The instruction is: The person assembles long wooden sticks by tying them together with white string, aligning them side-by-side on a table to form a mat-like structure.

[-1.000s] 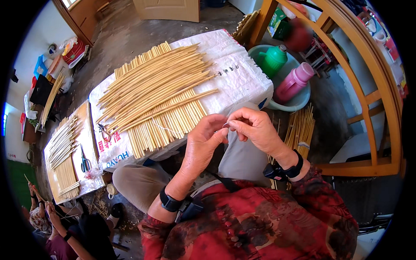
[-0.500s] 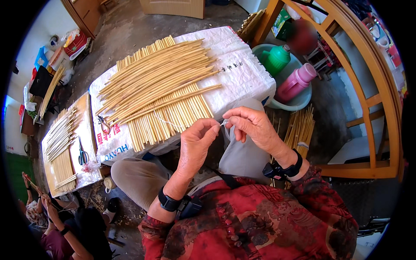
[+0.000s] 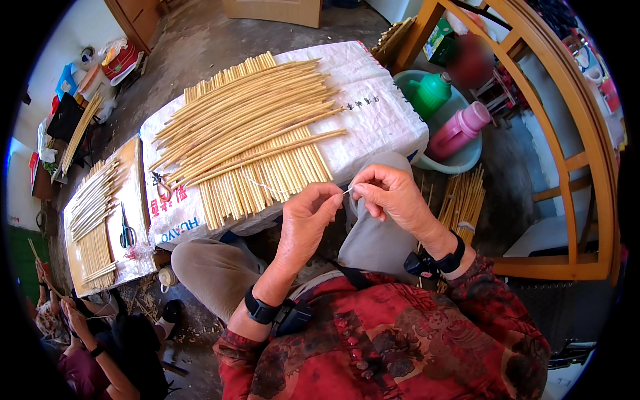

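Note:
Between my two hands runs a thin white string [image 3: 347,191], pinched at the fingertips on both sides. My left hand [image 3: 308,210] closes thumb and forefinger on it. Opposite, my right hand [image 3: 385,192] does the same, a finger's width away. From the left hand the string trails to a row of straw-coloured sticks [image 3: 267,187] lying side by side on the covered table. Across that row rests a pile of longer sticks [image 3: 247,113]. Both hands are held above my lap, just off the table's near edge.
A white woven sheet [image 3: 373,80] covers the table. Left of it a board holds more sticks [image 3: 97,207] and dark scissors [image 3: 127,230]. At right, a basin [image 3: 470,160] holds a green flask [image 3: 430,93] and a pink flask [image 3: 460,127]. Another person's arm [image 3: 100,353] shows lower left.
My fingertips have drawn slightly apart, and a short stretch of string now shows straight between them. The view has shifted a little. The other person's hands at lower left have moved.

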### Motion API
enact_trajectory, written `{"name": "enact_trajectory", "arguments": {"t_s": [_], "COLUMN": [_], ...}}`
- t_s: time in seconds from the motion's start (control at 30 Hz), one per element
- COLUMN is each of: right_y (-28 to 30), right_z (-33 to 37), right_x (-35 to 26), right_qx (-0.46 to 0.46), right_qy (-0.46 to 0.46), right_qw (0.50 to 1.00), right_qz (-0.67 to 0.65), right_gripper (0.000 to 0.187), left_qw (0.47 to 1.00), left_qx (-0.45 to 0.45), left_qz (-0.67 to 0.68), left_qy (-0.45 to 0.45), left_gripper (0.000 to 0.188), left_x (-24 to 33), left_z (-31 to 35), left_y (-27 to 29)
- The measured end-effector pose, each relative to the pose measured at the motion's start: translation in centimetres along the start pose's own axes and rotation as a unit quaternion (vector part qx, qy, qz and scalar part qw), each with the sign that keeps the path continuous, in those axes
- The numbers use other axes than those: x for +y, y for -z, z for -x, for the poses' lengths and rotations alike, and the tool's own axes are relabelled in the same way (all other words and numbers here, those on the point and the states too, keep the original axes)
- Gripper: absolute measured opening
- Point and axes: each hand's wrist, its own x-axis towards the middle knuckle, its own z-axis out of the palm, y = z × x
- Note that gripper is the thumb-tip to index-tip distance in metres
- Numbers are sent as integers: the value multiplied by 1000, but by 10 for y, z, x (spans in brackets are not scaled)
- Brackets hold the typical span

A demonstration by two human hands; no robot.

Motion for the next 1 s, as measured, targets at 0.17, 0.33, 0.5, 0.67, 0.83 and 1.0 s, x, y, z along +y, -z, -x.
{"name": "enact_trajectory", "arguments": {"t_s": [0.17, 0.33, 0.5, 0.67, 0.83, 1.0], "right_y": [-2, -9, -20, -23, -19, -17], "right_z": [-4, -8, -11, -17, -22, -23], "right_x": [7, 8, 9, 15, 16, 16], "right_qx": [23, 40, 53, 41, 51, 41], "right_qy": [-18, 0, 66, 323, 339, 357], "right_qw": [991, 984, 994, 909, 889, 872], "right_qz": [-131, -175, -63, 260, 303, 333], "right_gripper": [14, 9, 7, 13, 18, 18], "left_qw": [1000, 998, 995, 992, 989, 982], "left_qx": [20, 44, 66, 55, 49, 38], "left_qz": [10, 40, 67, 109, 136, 181], "left_qy": [16, 15, 21, 41, 34, 42], "left_gripper": [10, 9, 8, 8, 11, 13], "left_x": [-1, -5, -5, -4, -7, -4], "left_z": [1, 1, -1, 1, 3, 4], "left_y": [4, 3, 0, 2, 5, 7]}}
